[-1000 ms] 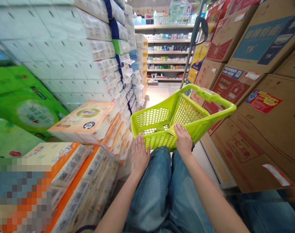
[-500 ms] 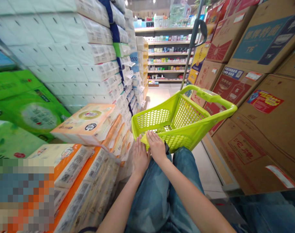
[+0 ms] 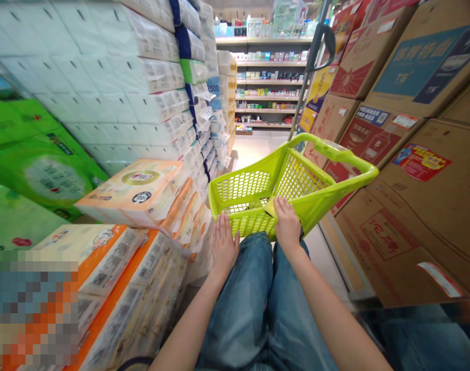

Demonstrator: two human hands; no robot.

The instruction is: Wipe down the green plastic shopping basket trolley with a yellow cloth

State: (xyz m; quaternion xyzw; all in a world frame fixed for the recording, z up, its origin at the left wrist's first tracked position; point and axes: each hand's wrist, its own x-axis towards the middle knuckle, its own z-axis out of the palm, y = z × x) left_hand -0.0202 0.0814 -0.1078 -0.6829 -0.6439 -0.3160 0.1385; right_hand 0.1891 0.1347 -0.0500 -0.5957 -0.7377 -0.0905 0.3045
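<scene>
A lime-green plastic shopping basket (image 3: 240,181), with perforated sides and a long handle at its far right end, stands tilted before my knees. My left hand (image 3: 224,246) rests at its near left corner, fingers straight and laid against the rim, thumb apart. My right hand (image 3: 287,222) is over the near rim further right, with a yellow cloth (image 3: 270,208) pressed under its fingers. Part of the cloth is hidden by that hand. A small greenish item lies on the basket floor, too indistinct to name.
Orange-and-white tissue packs (image 3: 132,183) are piled close on my left, below tall stacks of white packs (image 3: 103,98). Cardboard cartons (image 3: 405,216) line the right side. A grey metal pole (image 3: 302,85) rises behind the basket, with stocked shelves (image 3: 268,77) beyond.
My right hand has slid right along the basket's near rim with the yellow cloth, away from my left hand. The left hand stays at the corner.
</scene>
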